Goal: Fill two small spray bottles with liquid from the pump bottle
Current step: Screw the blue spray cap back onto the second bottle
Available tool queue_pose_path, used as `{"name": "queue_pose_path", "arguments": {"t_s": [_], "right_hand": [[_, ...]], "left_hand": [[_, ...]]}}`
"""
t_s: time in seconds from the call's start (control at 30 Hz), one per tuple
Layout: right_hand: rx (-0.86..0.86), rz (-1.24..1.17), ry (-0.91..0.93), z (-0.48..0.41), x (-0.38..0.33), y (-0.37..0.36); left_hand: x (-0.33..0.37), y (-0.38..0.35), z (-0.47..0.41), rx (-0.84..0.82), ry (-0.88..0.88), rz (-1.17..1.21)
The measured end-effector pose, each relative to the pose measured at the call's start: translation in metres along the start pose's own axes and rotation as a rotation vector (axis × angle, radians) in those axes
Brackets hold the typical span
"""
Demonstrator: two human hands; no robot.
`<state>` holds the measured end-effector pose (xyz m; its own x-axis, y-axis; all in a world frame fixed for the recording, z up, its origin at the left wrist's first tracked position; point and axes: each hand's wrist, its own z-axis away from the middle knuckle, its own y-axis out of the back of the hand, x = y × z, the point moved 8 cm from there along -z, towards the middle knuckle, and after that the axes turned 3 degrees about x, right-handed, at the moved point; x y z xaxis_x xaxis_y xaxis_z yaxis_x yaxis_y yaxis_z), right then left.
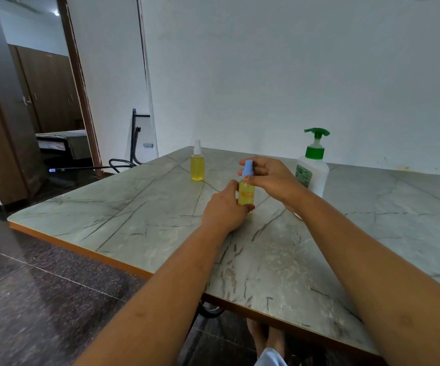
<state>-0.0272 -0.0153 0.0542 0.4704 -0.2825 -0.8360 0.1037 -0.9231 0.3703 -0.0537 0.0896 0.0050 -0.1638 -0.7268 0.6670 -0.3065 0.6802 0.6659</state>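
Blue-topped spray bottle point(246, 195) held in both hands at table point(134, 207) centre; the risk is a spill at the neck.
Left hand point(225, 207) wraps the yellow-filled body and right hand point(271, 178) pinches the blue top point(248, 167). If the top goes on crooked or the body is squeezed, liquid may slop out. White-topped spray bottle point(197, 167) stands full at 11 o'clock. Pump bottle point(312, 170) at 2 o'clock is just behind the right wrist, so an elbow swing could topple it.
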Motion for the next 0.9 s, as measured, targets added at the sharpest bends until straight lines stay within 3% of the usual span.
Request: {"name": "queue_pose_path", "arguments": {"t_s": [0.17, 0.53, 0.9], "right_hand": [[0.192, 0.173, 0.071, 0.0, -0.004, 0.015], [-0.007, 0.019, 0.012, 0.002, 0.002, 0.002], [0.19, 0.126, 0.057, 0.0, -0.002, 0.005]], "left_hand": [[0.004, -0.002, 0.002, -0.007, -0.038, -0.006], [0.001, -0.001, -0.001, 0.009, -0.008, -0.043], [0.002, 0.001, 0.0, 0.02, 0.011, -0.096]]}}
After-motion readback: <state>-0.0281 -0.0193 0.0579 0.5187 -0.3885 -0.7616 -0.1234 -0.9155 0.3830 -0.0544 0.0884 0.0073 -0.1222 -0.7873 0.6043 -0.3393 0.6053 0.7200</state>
